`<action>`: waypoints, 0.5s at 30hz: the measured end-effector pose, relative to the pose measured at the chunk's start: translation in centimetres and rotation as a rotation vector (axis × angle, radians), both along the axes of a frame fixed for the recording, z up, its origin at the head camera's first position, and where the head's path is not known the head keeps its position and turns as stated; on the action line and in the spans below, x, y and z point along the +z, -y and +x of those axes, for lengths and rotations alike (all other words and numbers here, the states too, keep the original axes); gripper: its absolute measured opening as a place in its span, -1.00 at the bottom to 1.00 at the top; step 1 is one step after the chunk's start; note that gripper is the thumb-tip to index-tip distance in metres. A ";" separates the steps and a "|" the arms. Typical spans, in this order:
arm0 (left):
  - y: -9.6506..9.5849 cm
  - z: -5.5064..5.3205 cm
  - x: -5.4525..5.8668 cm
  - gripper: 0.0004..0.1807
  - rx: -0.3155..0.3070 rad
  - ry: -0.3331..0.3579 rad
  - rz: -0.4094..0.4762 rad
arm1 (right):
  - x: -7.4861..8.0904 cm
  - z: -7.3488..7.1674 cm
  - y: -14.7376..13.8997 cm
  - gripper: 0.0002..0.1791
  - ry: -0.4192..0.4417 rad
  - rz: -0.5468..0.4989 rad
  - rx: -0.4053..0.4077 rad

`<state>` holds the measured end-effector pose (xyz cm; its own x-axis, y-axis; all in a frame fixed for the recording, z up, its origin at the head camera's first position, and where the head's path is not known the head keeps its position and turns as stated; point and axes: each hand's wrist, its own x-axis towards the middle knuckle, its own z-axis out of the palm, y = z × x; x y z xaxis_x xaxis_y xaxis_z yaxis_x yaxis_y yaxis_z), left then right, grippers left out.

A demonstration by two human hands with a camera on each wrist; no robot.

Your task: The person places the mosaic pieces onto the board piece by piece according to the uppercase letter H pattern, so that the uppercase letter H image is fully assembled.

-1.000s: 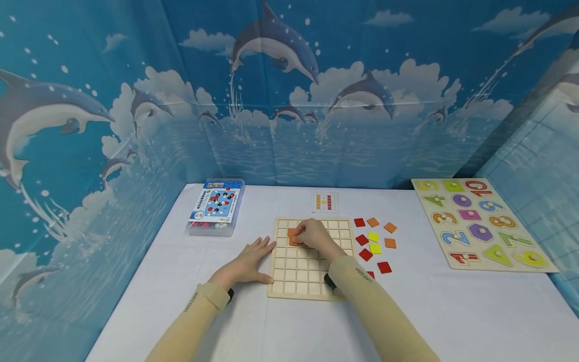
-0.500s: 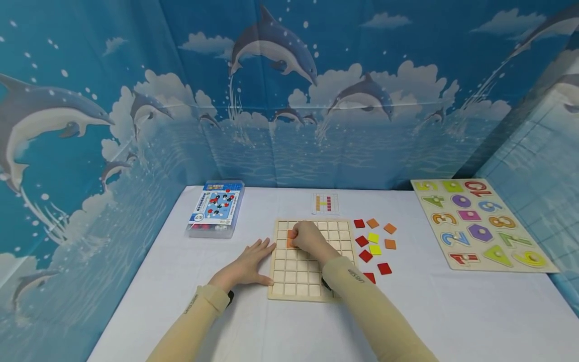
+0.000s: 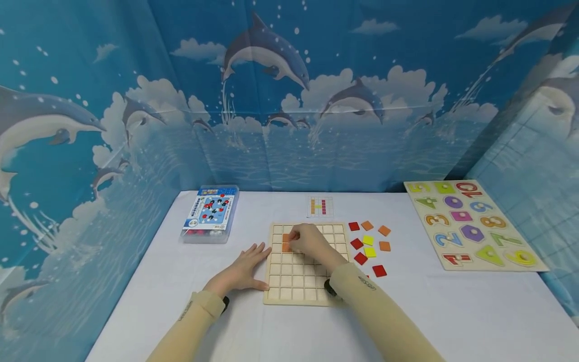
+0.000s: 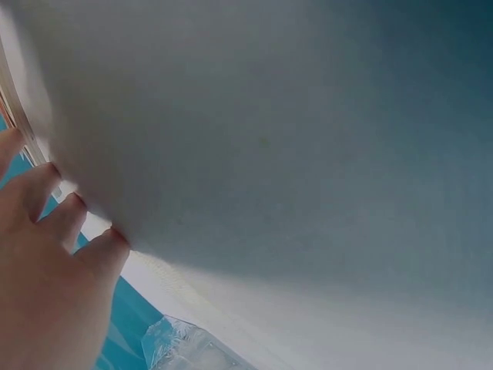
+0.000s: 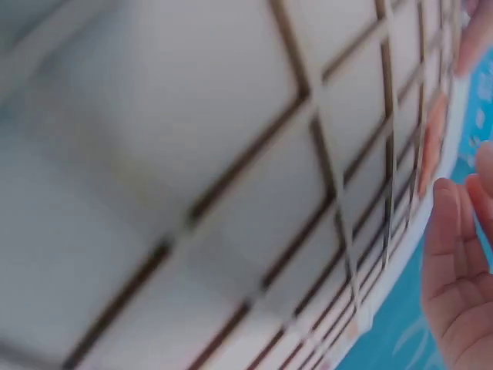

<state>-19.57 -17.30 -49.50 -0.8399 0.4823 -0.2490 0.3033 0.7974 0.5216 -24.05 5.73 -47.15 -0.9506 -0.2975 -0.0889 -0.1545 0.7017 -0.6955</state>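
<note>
A molecule-picture box and a number board lie before a dolphin-print curtain.

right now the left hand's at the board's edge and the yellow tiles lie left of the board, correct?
Wrong side: the yellow tiles lie right of the board, as the head view shows. The left hand is at the board's edge.

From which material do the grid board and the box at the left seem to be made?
Grid board: probably pale, matte wood; its frame and cells look light tan. Box: likely clear, shiny plastic; its lower edge is see-through, showing red and white pieces.
</note>
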 end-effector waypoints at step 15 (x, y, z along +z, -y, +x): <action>0.1 0.1 0.1 0.09 -0.001 -0.012 -0.016 | 2.7 0.7 -15.9 -0.55 0.051 -0.139 -0.236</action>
